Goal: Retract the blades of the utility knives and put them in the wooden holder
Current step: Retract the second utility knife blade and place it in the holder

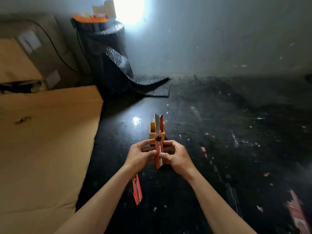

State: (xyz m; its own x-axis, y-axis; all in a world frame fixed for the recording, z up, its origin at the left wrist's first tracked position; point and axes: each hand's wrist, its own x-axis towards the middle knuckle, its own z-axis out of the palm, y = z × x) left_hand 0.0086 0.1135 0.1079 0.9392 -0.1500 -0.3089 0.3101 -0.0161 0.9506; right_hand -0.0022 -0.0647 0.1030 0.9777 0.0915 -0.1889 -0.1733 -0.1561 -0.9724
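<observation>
Both hands hold one red utility knife (158, 150) upright over the dark floor, its silver blade (157, 123) sticking far out of the top. My left hand (141, 153) grips its left side and my right hand (175, 155) its right side, thumbs on the slider track. Just behind it stands the small wooden holder (152, 132), with another red knife (161, 122) standing in it. A third red utility knife (137, 190) lies on the floor under my left wrist.
A large flat cardboard sheet (47, 141) covers the floor on the left, with cardboard boxes (25, 53) behind it. A black bubble-wrap roll (109, 65) stands at the back, its loose end trailing over the floor. Paper scraps (295, 210) lie at the right.
</observation>
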